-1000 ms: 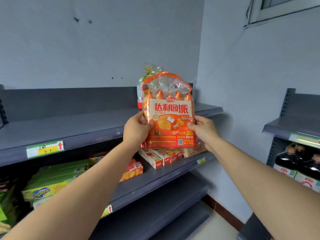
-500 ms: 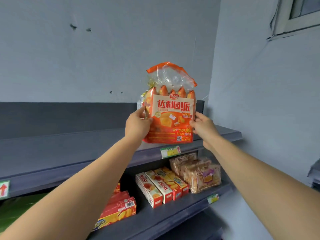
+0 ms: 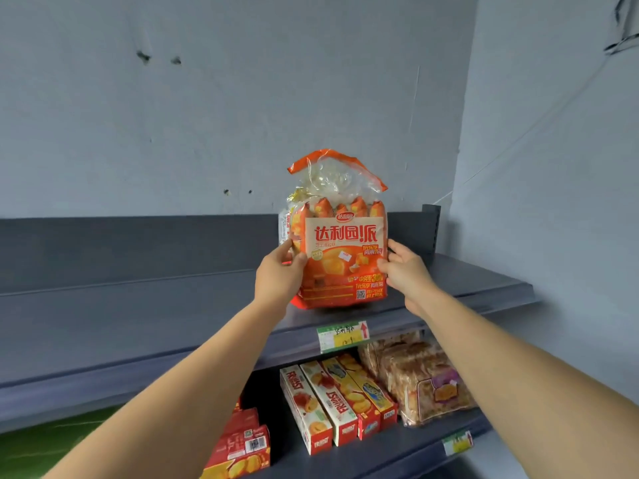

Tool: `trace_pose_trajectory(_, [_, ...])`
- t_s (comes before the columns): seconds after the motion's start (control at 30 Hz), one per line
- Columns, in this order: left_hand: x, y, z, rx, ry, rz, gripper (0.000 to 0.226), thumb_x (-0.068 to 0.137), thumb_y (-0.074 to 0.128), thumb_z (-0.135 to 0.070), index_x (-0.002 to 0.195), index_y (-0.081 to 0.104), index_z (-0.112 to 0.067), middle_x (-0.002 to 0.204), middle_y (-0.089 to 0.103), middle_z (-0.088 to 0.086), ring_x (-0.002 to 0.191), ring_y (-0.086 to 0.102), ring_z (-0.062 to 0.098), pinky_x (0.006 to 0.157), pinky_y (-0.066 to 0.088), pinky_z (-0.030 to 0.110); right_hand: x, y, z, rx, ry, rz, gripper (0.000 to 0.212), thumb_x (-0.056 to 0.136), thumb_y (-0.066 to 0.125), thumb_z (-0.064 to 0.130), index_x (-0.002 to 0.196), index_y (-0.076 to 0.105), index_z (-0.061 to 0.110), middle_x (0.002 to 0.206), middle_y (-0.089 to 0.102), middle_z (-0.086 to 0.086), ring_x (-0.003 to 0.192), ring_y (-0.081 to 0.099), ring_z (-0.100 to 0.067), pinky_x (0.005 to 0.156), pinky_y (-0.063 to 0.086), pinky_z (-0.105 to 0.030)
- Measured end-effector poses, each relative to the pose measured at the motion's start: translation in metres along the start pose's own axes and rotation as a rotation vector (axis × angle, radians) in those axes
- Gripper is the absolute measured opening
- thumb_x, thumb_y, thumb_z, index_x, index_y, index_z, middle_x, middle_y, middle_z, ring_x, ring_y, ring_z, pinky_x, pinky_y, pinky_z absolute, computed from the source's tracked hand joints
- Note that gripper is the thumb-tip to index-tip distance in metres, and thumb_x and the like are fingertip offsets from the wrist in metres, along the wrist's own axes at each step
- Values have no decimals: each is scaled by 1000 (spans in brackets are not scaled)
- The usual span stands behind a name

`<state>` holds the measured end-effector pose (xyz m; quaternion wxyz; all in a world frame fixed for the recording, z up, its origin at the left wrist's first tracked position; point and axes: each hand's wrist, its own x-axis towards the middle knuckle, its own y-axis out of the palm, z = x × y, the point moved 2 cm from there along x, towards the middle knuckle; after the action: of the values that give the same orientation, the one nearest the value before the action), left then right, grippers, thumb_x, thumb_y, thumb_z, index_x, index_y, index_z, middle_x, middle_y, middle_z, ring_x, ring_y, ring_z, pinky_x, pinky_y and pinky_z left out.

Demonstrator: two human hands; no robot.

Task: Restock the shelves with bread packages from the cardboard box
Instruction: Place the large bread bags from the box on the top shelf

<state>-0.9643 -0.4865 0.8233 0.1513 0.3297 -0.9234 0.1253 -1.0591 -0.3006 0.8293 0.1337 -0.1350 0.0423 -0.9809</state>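
Fingers [image 3: 394, 248] are being clamped on both side edges of the bread package [image 3: 340, 250]. It is being held upright by the left hand [image 3: 278, 280] and right hand [image 3: 406, 271], on or just above the top shelf [image 3: 138, 305]. It is being judged light, soft and crushable, so gentle holds low on the sides are being favoured.

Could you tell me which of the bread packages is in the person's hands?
The orange package, upright at the top shelf and gripped by the left hand and right hand; the brownish packages lie untouched on the shelf below.
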Motion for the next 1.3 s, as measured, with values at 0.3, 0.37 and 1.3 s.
trace_pose_trajectory(0.3, [6,19,15,40,-49,-38,54,93,57,-17,143,38,-24,130,57,1,112,58,19,81,53,33,31,-1,-22,-25,-7,76,53,97,50,6,146,36,23,123,60,6,111,57,-14,86,50,-34])
trace_pose_trajectory(0.37, [8,21,15,91,-38,-43,57,93,57,-14,144,35,-23,132,55,0,111,57,18,77,51,29,35,0,-27,-28,-11,82,56,97,51,6,147,33,24,130,57,4,114,56,-13,87,50,-33])
trace_pose_trajectory(1.3, [-70,57,13,617,202,89,48,94,55,-19,141,45,-17,140,48,2,128,45,22,101,42,34,-19,-36,-57,-609,-61,-1,49,94,59,26,139,45,18,143,48,-6,130,47,-25,102,41,-38])
